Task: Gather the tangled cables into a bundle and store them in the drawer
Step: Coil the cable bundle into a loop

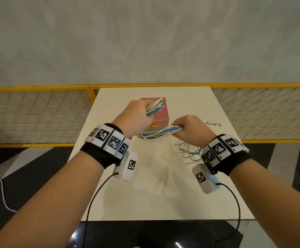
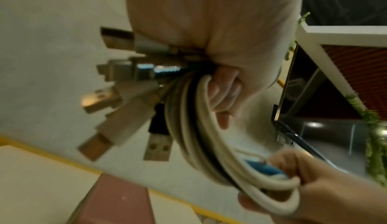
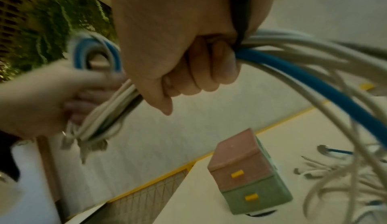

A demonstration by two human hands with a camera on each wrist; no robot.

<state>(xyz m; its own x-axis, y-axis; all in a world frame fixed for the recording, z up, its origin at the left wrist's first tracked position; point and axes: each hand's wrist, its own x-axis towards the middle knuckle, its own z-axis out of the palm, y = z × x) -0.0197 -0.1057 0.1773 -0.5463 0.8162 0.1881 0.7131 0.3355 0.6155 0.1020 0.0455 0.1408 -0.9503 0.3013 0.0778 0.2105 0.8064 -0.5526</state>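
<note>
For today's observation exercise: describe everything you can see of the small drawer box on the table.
The drawer box is a small block, plastic-looking, standing on the white table beyond the hands. It has a pink top and pink upper drawer over a green lower drawer, each with a yellow handle. Both drawers look closed. Nothing touches it; the held cables hang in front of it.

Bare forearms; black wristbands (image 1: 99, 154) with white square-code tags; white wired camera boxes (image 1: 126, 166).

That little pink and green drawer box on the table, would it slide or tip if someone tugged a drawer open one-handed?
Probably it would slide. The drawer box looks small and light, standing free on the smooth table. Its handles are tiny tabs, so a pull acts off-centre; tipping seems less likely, since it looks squat.
</note>
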